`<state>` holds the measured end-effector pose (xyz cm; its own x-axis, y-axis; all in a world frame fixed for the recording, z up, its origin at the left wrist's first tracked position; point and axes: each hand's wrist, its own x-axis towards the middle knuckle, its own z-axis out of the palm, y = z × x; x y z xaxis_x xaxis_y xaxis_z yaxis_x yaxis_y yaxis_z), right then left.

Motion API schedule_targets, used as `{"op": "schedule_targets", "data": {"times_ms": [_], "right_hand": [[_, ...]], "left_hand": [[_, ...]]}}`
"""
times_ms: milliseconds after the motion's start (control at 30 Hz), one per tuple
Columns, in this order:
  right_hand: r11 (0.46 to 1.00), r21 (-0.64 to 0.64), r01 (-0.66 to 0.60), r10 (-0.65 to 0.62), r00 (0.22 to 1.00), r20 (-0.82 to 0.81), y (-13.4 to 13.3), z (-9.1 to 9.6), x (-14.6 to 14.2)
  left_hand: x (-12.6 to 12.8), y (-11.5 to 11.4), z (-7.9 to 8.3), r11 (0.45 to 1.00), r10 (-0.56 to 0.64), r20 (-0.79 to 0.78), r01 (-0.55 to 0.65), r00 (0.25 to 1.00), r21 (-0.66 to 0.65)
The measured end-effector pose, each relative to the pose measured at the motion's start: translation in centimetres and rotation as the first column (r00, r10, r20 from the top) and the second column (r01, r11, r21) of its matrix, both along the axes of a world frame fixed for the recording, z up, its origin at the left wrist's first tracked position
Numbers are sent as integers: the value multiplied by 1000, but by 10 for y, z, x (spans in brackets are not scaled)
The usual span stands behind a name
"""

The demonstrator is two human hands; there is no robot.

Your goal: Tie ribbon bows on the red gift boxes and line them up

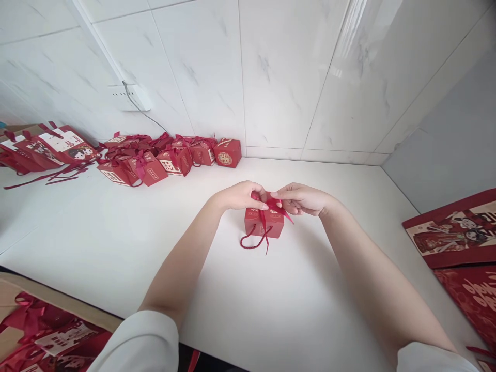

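Note:
A small red gift box (275,231) with a dark red cord handle (251,247) sits on the white table in front of me. Around its top runs a red satin ribbon (285,214) with a bow; one tail hangs down the near side, another sticks out to the right. My left hand (245,196) is at the top left of the box, thumb and fingers closed on the ribbon at the bow. From the right, my right hand (302,198) pinches the ribbon between thumb and fingers. The fingers partly cover the bow.
Several red gift boxes (149,169) with bows stand along the tiled wall, beside red paper bags (65,144) and loose ribbon strips (70,173). A cardboard carton (58,294) of red packages is at lower left. Printed red bags (457,232) lie at the right edge.

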<state>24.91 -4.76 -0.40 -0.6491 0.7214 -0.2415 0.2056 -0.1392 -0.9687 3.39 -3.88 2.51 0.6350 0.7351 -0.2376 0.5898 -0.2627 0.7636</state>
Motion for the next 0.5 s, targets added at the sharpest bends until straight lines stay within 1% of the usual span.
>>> {"op": "schedule_targets", "data": {"times_ms": [100,167,367,500], "right_hand": [[999,0,52,-52,998,-31,1,-1,3],[998,1,69,-69,997,-38,2,-2,3],[998,38,58,-58,998,-9,3,-3,0],[996,61,70,-68,997,-29,1,2,1]], "left_hand": [[1,1,-2,998,-32,122,38,992,-47],[1,1,-3,996,-48,174,60,984,-61],[3,1,-6,996,-11,211,29,977,-80],[2,0,-3,999,-2,170,9,985,-41]]}}
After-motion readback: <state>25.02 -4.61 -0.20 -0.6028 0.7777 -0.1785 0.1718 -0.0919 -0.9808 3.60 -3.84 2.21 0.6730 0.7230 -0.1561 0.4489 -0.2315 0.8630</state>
